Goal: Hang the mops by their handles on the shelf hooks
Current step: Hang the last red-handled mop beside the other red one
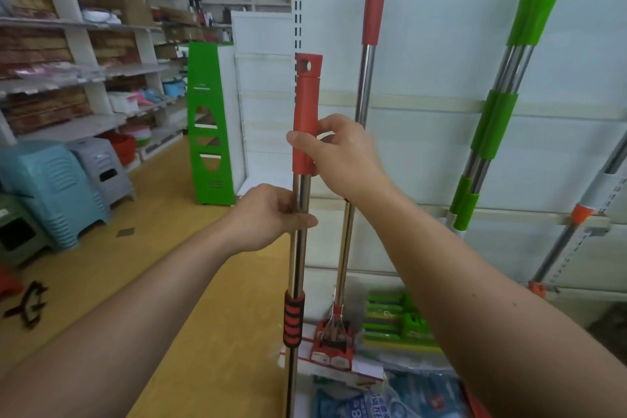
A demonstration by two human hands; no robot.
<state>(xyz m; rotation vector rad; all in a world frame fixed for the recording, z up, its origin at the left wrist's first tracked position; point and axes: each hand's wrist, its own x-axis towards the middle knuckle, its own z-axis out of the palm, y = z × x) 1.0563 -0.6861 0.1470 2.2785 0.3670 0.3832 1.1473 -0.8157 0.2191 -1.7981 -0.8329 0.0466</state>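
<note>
I hold a steel mop pole with a red handle (306, 102) upright in front of the white shelf panel (441, 54). My right hand (342, 156) grips the lower part of the red grip; my left hand (271, 214) grips the bare steel shaft just below. The handle's top has a hanging hole, free in the air. A second red-handled mop (373, 3) hangs behind, its top running out of the frame, its red head (334, 339) near the floor. Green-handled mops (529, 20) hang to the right. No hook is clearly visible.
A slotted white upright (297, 10) stands just behind the held handle. Green mop heads (397, 322) and packaged goods lie at the shelf base. A green stand (210, 125), stacked plastic stools (51, 187) and stocked shelves line the left; yellow floor lies between.
</note>
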